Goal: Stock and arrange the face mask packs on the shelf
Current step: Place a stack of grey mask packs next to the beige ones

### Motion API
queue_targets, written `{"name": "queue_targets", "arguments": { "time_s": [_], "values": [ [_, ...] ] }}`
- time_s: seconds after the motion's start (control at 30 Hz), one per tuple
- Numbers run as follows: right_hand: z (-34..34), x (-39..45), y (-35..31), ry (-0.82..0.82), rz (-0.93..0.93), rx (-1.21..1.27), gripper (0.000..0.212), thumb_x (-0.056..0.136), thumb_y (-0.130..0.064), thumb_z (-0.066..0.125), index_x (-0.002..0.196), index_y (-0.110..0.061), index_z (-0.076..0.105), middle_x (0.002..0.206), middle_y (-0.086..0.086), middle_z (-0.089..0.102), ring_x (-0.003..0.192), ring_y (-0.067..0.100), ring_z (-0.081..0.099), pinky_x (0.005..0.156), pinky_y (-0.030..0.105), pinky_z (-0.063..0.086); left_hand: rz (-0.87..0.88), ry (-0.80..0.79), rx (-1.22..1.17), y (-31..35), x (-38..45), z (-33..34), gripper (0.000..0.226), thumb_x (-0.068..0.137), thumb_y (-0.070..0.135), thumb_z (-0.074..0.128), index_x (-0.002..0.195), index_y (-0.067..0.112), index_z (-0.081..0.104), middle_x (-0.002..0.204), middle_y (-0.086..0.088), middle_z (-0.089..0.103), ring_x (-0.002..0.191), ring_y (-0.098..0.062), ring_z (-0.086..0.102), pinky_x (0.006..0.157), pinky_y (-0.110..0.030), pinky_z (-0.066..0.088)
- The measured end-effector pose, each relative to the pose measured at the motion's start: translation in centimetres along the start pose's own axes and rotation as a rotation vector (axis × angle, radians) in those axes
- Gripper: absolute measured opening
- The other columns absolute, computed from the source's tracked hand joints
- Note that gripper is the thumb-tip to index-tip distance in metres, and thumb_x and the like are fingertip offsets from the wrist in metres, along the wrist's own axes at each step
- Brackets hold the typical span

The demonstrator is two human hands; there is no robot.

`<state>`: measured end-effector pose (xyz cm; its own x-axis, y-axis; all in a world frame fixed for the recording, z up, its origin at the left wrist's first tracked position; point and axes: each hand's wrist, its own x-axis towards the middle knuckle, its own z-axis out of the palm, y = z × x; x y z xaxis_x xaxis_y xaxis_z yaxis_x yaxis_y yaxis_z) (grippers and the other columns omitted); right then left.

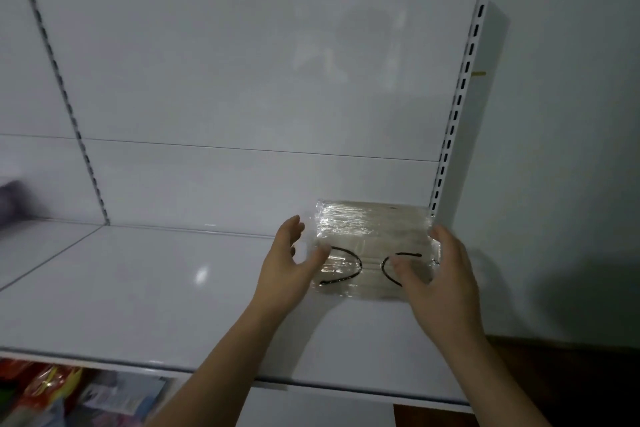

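Hands (367, 270) around mask pack (374, 239)

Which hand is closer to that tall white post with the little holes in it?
The right hand. It holds the right end of the mask pack, just below and beside the slotted post. The left hand is at the pack's left end, farther away.
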<state>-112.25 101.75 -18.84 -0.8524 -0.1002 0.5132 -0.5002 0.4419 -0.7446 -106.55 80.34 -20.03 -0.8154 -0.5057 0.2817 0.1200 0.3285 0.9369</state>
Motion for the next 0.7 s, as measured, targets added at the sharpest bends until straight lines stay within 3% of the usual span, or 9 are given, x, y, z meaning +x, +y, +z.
{"name": "queue_targets", "arguments": {
  "time_s": [0.03,0.13,0.2,0.4,0.57,0.7],
  "values": [
    [0.6,-0.4,-0.7,-0.016,-0.024,0.012,0.071,0.085,-0.034,0.075,0.146,-0.020,0.041,0.144,-0.007,0.044,0.113,-0.022,0.041,0.091,0.000,0.030,0.016,0.023,-0.007,0.2,-0.4,-0.5,0.071,0.087,0.046,0.073,0.149,0.033,0.040,0.144,0.017,0.052,0.132,-0.005,0.049,0.105,-0.021,0.038],
    [3.0,-2.0,-3.5,-0.071,-0.078,0.042,0.060,0.088,-0.040,0.070,0.141,-0.028,0.045,0.141,-0.014,0.047,0.128,0.002,0.042,0.101,0.022,0.036,0.063,0.068,-0.005,0.9,-1.8,-2.5,0.059,0.087,0.050,0.070,0.141,0.037,0.047,0.135,0.021,0.057,0.126,-0.003,0.053,0.101,-0.018,0.040],
    [4.7,-3.2,-5.4,-0.104,-0.100,0.083,0.054,0.089,-0.040,0.068,0.138,-0.030,0.048,0.135,-0.017,0.051,0.127,0.003,0.044,0.104,0.027,0.039,0.086,0.095,0.017,1.2,-2.8,-4.6,0.052,0.089,0.049,0.067,0.137,0.038,0.050,0.132,0.022,0.059,0.123,-0.001,0.055,0.101,-0.016,0.043],
    [10.9,-7.6,-12.5,-0.237,-0.140,0.188,0.050,0.091,-0.044,0.061,0.137,-0.043,0.041,0.128,-0.030,0.052,0.120,-0.002,0.047,0.102,0.026,0.040,0.095,0.224,0.004,1.4,-6.2,-13.8,0.035,0.093,0.043,0.064,0.127,0.034,0.057,0.126,0.022,0.063,0.117,0.001,0.059,0.100,-0.020,0.049],
    [17.7,-12.4,-19.9,-0.376,-0.140,0.241,0.046,0.093,-0.043,0.061,0.136,-0.042,0.043,0.131,-0.026,0.054,0.121,0.005,0.052,0.097,0.023,0.042,0.053,0.325,0.020,0.1,-9.3,-24.6,0.010,0.098,0.033,0.061,0.107,0.031,0.065,0.105,0.019,0.070,0.100,0.006,0.063,0.090,-0.019,0.054],
    [23.2,-16.7,-25.2,-0.455,-0.148,0.277,0.044,0.093,-0.044,0.061,0.134,-0.040,0.046,0.128,-0.027,0.055,0.118,0.004,0.053,0.094,0.023,0.043,0.028,0.384,-0.002,-1.5,-11.7,-33.2,0.006,0.098,0.028,0.062,0.101,0.027,0.067,0.101,0.015,0.072,0.099,0.002,0.065,0.086,-0.018,0.052]
  ]
}}
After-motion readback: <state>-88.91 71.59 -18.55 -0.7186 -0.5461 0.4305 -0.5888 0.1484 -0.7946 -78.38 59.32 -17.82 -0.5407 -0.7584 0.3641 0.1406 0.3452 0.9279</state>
